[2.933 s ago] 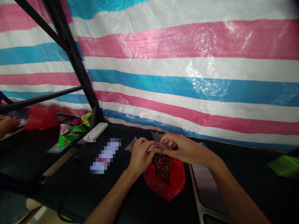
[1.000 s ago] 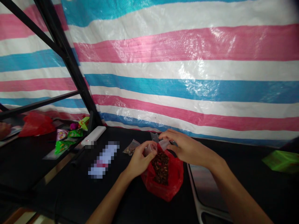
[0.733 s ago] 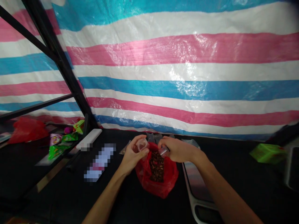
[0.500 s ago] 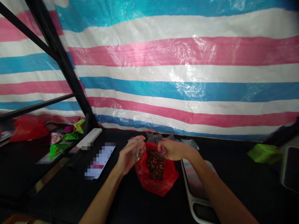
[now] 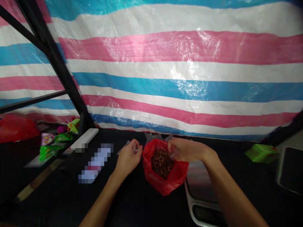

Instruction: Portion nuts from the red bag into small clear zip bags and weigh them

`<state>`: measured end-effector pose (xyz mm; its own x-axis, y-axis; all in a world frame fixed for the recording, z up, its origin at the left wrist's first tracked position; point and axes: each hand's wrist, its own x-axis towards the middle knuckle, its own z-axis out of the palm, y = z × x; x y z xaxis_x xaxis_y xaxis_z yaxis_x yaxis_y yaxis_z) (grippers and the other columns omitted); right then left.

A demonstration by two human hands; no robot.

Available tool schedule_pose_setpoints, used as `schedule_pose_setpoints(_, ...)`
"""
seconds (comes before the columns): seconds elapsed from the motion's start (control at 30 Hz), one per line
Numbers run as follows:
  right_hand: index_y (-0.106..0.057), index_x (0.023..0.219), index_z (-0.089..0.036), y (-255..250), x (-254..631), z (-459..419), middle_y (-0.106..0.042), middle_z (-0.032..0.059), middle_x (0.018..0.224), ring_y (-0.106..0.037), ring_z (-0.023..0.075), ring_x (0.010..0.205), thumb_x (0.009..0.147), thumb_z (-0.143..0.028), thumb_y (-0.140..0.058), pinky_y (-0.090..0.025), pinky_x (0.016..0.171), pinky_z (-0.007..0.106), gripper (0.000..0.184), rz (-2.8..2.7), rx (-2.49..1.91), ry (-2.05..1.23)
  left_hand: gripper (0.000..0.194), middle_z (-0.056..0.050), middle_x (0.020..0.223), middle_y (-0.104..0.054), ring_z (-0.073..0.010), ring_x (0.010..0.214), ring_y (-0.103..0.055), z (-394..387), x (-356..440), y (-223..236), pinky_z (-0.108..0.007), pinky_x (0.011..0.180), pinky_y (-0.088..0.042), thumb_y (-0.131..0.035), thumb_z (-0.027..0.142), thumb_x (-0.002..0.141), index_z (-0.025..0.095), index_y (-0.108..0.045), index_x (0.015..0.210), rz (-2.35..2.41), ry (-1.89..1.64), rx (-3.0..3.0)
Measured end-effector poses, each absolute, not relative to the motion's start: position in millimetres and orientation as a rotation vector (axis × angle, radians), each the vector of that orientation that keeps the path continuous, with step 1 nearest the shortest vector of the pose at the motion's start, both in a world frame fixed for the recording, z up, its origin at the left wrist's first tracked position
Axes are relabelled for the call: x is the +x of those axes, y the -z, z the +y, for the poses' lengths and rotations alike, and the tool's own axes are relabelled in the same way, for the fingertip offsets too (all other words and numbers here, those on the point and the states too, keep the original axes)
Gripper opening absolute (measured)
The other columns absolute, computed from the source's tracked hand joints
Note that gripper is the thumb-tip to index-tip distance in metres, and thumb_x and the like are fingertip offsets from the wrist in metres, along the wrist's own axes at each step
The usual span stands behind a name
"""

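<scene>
presently, two bare hands working over a black bench [image 5: 139, 205].

left hand [image 5: 127, 159]: standing just left of the red bag, apart from it; grip closing together on the clear bag [image 5: 135, 148], its curled rim showing between thumb and fingers; contents hard to see.

right hand [image 5: 189, 149]: reaching in over the right side of the red bag; grip clamping the clear piece [image 5: 174, 154], thumb and fingers together; exact shape partly hidden by the fingers.

red bag [image 5: 163, 187]: sitting open on the bench, between the hands, mouth facing up; holding brown bits [image 5: 162, 164], loose and small.

scale [image 5: 201, 184]: lying just right of the red bag, silver plate, dark display at the near end; forearm passing over its right part.

spare bags [image 5: 156, 136]: clear, lying behind the red bag, near the sheet.

side bag [image 5: 122, 148]: clear, lying behind the left hand, partly hidden.

phone [image 5: 96, 164]: lying left of the left hand, screen blurred out.

white bar [image 5: 85, 139]: lying beyond the phone, slanting beside the frame.

green box [image 5: 261, 153]: standing well to the right of the scale.

device [image 5: 292, 170]: dark face, pale edge, sitting at the far right, cut off by the view.

far red bag [image 5: 17, 128], snack packs [image 5: 50, 151] and yellow-green box [image 5: 74, 125]: lying at the left, past the frame [image 5: 58, 67].

sheet [image 5: 165, 72]: hanging behind the bench, striped pink, blue and white, shining in patches.
</scene>
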<state>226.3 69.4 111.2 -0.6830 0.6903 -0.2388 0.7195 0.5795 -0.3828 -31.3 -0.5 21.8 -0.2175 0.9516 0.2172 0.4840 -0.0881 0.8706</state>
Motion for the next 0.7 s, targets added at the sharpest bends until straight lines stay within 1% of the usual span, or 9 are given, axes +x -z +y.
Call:
schedule_pose_setpoints(0.1,-0.069,0.087,-0.022,-103,222,69,-0.072,0.0034,0.095,-0.063,0.0246,0.098,0.069,-0.008,-0.063,-0.044,0.087,0.033,0.023,2.819,1.172,0.573,0.037,0.003,0.063,-0.054,-0.0143,0.059,-0.051,-2,-38,-16,-0.024,0.056,-0.034,-0.062,0.053,0.09,0.02,-0.053,0.074,1.661,-1.156,1.473)
schedule_pose_setpoints(0.13,-0.07,0.089,-0.022,-99,220,69,-0.072,0.0035,0.097,-0.063,0.0245,0.1,0.068,-0.006,-0.064,-0.045,0.088,0.033,0.027,2.82,1.137,0.585,0.041,0.004,0.06,-0.054,-0.0136,0.055,-0.05,-5,-38,-17,-0.024,0.053,-0.033,-0.061,0.058,0.089,0.021,-0.052,0.075,1.571,-1.037,1.448)
schedule_pose_setpoints(0.2,-0.07,0.099,-0.022,-91,214,70,-0.073,0.0035,0.098,-0.065,0.0223,0.094,0.068,-0.005,-0.066,-0.046,0.081,0.029,0.036,2.752,1.095,0.704,0.045,0.005,0.059,-0.054,-0.0123,0.049,-0.05,-14,-35,-19,-0.022,0.047,-0.031,-0.063,0.064,0.086,0.021,-0.051,0.085,1.353,-0.732,1.417)
schedule_pose_setpoints(0.23,-0.07,0.104,-0.022,-88,211,70,-0.073,0.0036,0.1,-0.067,0.0212,0.091,0.068,-0.005,-0.067,-0.047,0.076,0.028,0.04,2.705,1.096,0.764,0.047,0.005,0.062,-0.056,-0.0117,0.049,-0.052,-18,-32,-20,-0.022,0.046,-0.032,-0.068,0.062,0.084,0.02,-0.049,0.091,1.274,-0.635,1.414)
schedule_pose_setpoints(0.3,-0.071,0.109,-0.023,-83,205,69,-0.075,0.0039,0.103,-0.069,0.0212,0.09,0.069,-0.006,-0.068,-0.047,0.072,0.027,0.043,2.631,1.119,0.812,0.049,0.006,0.067,-0.058,-0.0103,0.05,-0.052,-23,-26,-19,-0.02,0.046,-0.033,-0.076,0.053,0.079,0.021,-0.044,0.099,1.242,-0.613,1.394)
schedule_pose_setpoints(0.37,-0.074,0.104,-0.022,-80,200,68,-0.076,0.0044,0.099,-0.07,0.023,0.09,0.068,-0.006,-0.068,-0.046,0.07,0.027,0.04,2.599,1.134,0.783,0.045,0.007,0.07,-0.057,-0.0097,0.051,-0.051,-23,-22,-15,-0.02,0.046,-0.035,-0.076,0.038,0.08,0.022,-0.04,0.102,1.259,-0.657,1.352)
schedule_pose_setpoints(0.47,-0.076,0.093,-0.021,-80,196,65,-0.074,0.0028,0.082,-0.069,0.0221,0.076,0.066,-0.009,-0.068,-0.042,0.06,0.026,0.03,2.554,1.094,0.78,0.038,0.007,0.074,-0.057,-0.0091,0.055,-0.052,-18,-20,-8,-0.02,0.05,-0.038,-0.069,0.016,0.075,0.021,-0.042,0.1,1.234,-0.747,1.351)
schedule_pose_setpoints(0.6,-0.076,0.085,-0.02,-81,195,64,-0.071,0.0003,0.072,-0.064,0.0176,0.063,0.064,-0.014,-0.07,-0.038,0.053,0.025,0.023,2.515,1.038,0.785,0.024,0.007,0.069,-0.054,-0.0079,0.053,-0.045,-12,-25,-12,-0.02,0.05,-0.033,-0.06,0.016,0.076,0.02,-0.049,0.097,1.216,-0.838,1.283)
schedule_pose_setpoints(0.7,-0.075,0.081,-0.02,-81,196,65,-0.069,0.0011,0.069,-0.063,0.0179,0.062,0.064,-0.016,-0.07,-0.036,0.053,0.025,0.019,2.526,1.109,0.716,0.011,0.007,0.064,-0.049,-0.0077,0.052,-0.041,-10,-28,-21,-0.02,0.05,-0.029,-0.059,0.018,0.076,0.019,-0.052,0.084,1.183,-0.895,1.219)
